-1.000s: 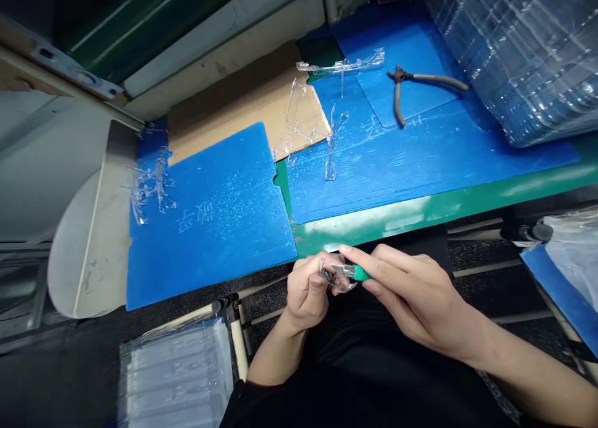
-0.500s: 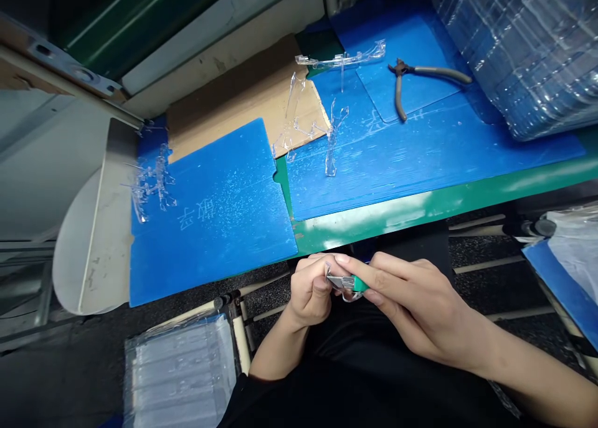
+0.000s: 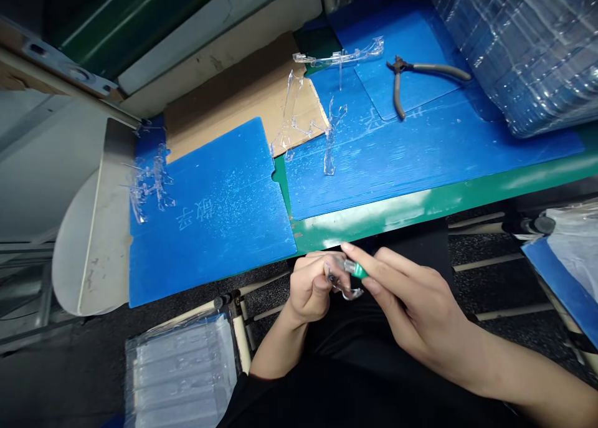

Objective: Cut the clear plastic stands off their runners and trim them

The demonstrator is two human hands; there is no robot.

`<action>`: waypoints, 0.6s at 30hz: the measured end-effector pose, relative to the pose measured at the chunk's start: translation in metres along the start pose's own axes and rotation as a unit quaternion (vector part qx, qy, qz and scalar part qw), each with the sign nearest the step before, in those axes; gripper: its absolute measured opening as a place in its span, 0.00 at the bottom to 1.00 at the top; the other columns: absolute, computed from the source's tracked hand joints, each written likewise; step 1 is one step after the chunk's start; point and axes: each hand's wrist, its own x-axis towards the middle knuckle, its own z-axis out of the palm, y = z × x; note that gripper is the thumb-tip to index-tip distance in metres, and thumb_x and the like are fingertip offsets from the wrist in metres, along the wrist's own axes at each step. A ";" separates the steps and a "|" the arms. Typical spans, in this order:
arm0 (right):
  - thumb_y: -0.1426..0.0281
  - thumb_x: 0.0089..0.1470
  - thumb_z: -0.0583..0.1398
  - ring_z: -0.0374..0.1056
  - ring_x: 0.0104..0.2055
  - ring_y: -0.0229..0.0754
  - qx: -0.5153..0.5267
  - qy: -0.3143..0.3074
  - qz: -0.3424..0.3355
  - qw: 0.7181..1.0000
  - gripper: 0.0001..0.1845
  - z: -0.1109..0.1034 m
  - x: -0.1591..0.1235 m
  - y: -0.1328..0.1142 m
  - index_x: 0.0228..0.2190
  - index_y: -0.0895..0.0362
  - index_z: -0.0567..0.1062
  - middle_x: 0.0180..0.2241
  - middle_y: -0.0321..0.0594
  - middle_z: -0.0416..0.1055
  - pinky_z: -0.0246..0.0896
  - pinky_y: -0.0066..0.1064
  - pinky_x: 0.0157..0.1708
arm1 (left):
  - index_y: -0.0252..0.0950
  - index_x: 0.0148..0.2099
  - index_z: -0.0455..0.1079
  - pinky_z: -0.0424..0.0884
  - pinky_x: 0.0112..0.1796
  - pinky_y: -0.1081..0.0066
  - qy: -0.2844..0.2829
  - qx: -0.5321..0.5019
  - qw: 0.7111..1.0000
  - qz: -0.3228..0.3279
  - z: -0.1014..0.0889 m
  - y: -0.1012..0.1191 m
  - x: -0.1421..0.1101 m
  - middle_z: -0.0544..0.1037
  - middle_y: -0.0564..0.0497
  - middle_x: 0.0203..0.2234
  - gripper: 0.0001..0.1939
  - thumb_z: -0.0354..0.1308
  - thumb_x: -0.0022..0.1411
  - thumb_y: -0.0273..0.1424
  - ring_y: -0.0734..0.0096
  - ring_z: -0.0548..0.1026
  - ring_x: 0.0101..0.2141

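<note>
My left hand [image 3: 307, 289] is closed around a small clear plastic part [image 3: 352, 295], whose curved end sticks out below the fingers. Most of that part is hidden in the grip. Between the thumb and fingers of my right hand [image 3: 423, 303] is a knife [image 3: 359, 270] with a green handle, its metal blade pointing left against or just over the plastic part. Whether the blade touches it I cannot tell. Both hands are low in front of my body, just off the table's green front edge [image 3: 369, 219].
Pliers [image 3: 400, 66] with grey handles lie open on blue sheets [image 3: 374, 179]. Clear plastic pieces [image 3: 330, 144] are scattered mid-table, and more plastic pieces [image 3: 154, 182] lie at the left. Brown cardboard [image 3: 224, 98] lies behind. Stacked clear trays [image 3: 537, 60] stand back right.
The knife's blade has turned and shifted slightly, and my right index finger has lifted a little upward. My left hand keeps its grip in nearly the same place.
</note>
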 end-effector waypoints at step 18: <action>0.61 0.61 0.72 0.55 0.22 0.31 0.366 0.071 0.275 0.886 0.14 0.038 0.018 0.015 0.41 0.58 0.83 0.27 0.31 0.67 0.52 0.26 0.21 | 0.44 0.48 0.75 0.70 0.35 0.82 0.371 -0.176 0.912 0.004 -0.016 0.000 0.021 0.62 0.56 0.28 0.21 0.47 0.81 0.51 0.75 0.61 0.28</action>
